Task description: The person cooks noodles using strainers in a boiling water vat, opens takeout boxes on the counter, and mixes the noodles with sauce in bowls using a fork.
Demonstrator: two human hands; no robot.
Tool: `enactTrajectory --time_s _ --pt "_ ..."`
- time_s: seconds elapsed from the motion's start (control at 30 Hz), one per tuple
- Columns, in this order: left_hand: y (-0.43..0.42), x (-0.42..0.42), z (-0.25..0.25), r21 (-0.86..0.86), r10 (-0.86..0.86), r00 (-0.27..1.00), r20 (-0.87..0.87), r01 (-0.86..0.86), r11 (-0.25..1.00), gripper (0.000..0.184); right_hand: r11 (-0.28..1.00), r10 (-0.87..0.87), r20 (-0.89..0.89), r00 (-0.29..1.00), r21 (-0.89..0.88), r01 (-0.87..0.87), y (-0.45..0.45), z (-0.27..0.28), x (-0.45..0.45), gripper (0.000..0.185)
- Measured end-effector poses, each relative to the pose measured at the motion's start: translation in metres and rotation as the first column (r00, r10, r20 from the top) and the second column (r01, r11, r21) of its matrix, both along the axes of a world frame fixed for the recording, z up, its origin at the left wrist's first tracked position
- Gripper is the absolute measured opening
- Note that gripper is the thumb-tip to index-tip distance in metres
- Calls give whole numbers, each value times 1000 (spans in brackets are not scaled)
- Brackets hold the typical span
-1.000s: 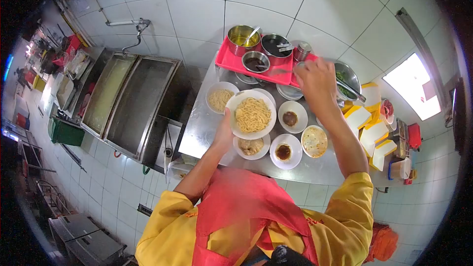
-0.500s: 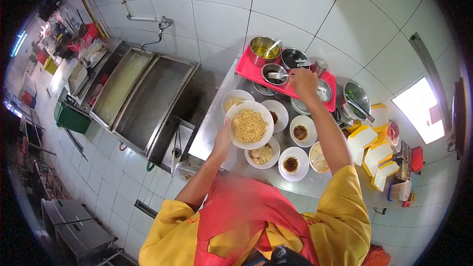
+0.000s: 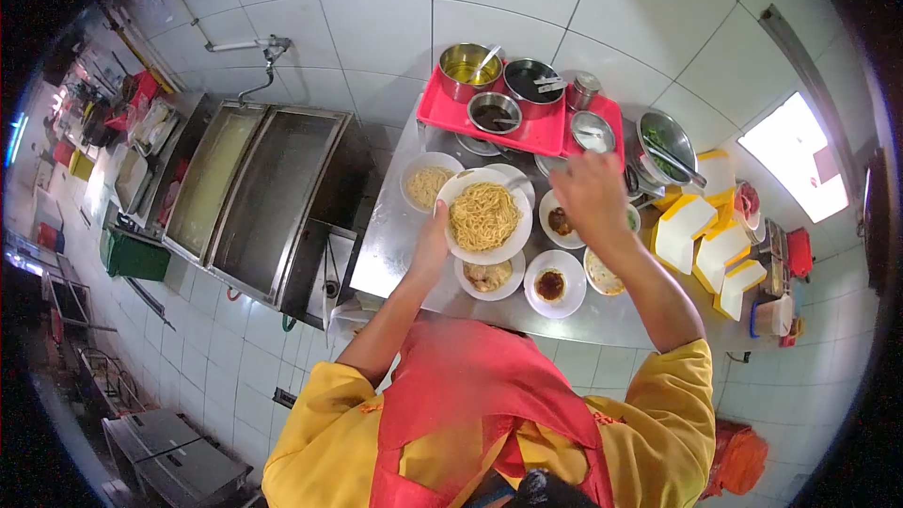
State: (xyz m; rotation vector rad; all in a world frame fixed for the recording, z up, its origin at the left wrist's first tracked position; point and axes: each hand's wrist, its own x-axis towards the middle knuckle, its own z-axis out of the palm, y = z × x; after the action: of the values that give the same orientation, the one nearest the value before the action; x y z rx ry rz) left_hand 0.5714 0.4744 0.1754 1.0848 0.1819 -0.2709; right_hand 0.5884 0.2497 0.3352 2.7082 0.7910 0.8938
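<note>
My left hand is closed on the rim of a white bowl of yellow noodles, raised above the counter. My right hand is closed on a fork, which is smeared by motion and reaches to the right rim of that bowl. Below the held bowl sits a bowl with pale food. To its right stands a bowl with dark sauce. Another sauce bowl is partly hidden by my right hand. At the upper left is a bowl of noodles.
A red tray at the wall holds a pot of yellow liquid, a pot of dark liquid and a small dark sauce pot. A bowl of greens and yellow-white boxes stand right; metal basins left.
My right hand has come down from the small sauce pot on the tray, bringing the fork to the noodle bowl. My left hand still holds that bowl. The camera view has shifted slightly.
</note>
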Motion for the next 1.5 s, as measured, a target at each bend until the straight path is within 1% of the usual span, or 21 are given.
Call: enactTrajectory --time_s 0.07,0.1,0.17,0.2,0.23,0.3,0.47,0.53,0.57,0.63,0.73,0.83,0.9,0.97,1.0,1.07,1.1,1.17,1.23,1.4,1.5 --pt "0 4 -11 89 -106 992 -63 111 990 64 999 46 -279 959 -5 -49 -4 -41 -2 9" --pt "-3 0 -1 90 -113 992 -64 118 989 64 999 39 -280 959 -4 -42 -8 -57 1 9" --pt "-10 -9 30 203 -68 993 -97 87 975 64 791 259 -750 609 526 311 -21 -75 15 18" --pt "-9 -10 24 202 -65 993 -94 83 976 64 758 313 -804 506 532 376 -31 -73 24 29" --pt "-9 -10 13 107 -46 997 -60 53 993 65 760 314 -803 507 533 372 -36 -66 26 29" --pt "-6 -6 -4 10 -24 999 -29 24 1000 66 581 504 -754 421 657 481 -43 -42 23 28" --pt "-8 -4 -3 -63 -32 999 -15 31 998 64 594 416 -664 622 716 367 -23 38 -5 20" --pt "-10 -4 3 -38 -35 999 8 35 999 64 870 162 -389 907 490 55 -15 65 -16 15" --pt "-11 -4 6 -14 -37 999 31 38 999 63 870 162 -387 908 490 54 -12 75 -22 15" --pt "-12 -3 8 -20 -35 999 31 35 999 63 987 146 29 989 66 -148 -8 88 -31 10" --pt "-12 -4 16 -19 -47 999 18 48 999 64 997 44 106 993 -74 -36 -11 92 -33 12" --pt "-14 -4 20 -26 -55 998 9 56 998 63 999 -24 -43 999 -24 23 -20 70 -20 8" --pt "-18 -1 18 -38 -52 999 11 52 998 62 991 -75 -309 948 -127 37 -23 24 -6 10" --pt "-21 3 11 48 -36 999 21 35 998 61 964 155 -564 811 265 -1 -22 -35 -1 14" --pt "-21 3 13 47 -36 999 23 35 998 61 965 155 -562 812 264 -2 -25 -45 3 14" --pt "-20 1 21 201 -59 989 133 31 979 60 782 314 -780 541 536 319 -35 -51 13 18" --pt "-19 -2 25 202 -57 989 135 29 979 60 782 315 -779 542 537 316 -39 -45 16 18" --pt "-17 -5 32 -33 -47 999 -22 46 998 63 656 409 -737 538 647 388 -48 -22 18 20" --pt "-14 -4 26 -69 -65 998 -15 64 996 63 621 438 -743 506 657 428 -49 9 14 20" --pt "-18 -3 20 -138 -89 996 6 89 986 60 514 465 -569 678 797 316 -45 73 3 20" --pt "-19 -2 20 -119 -104 995 2 103 987 60 574 388 -516 764 784 238 -32 85 -4 12"
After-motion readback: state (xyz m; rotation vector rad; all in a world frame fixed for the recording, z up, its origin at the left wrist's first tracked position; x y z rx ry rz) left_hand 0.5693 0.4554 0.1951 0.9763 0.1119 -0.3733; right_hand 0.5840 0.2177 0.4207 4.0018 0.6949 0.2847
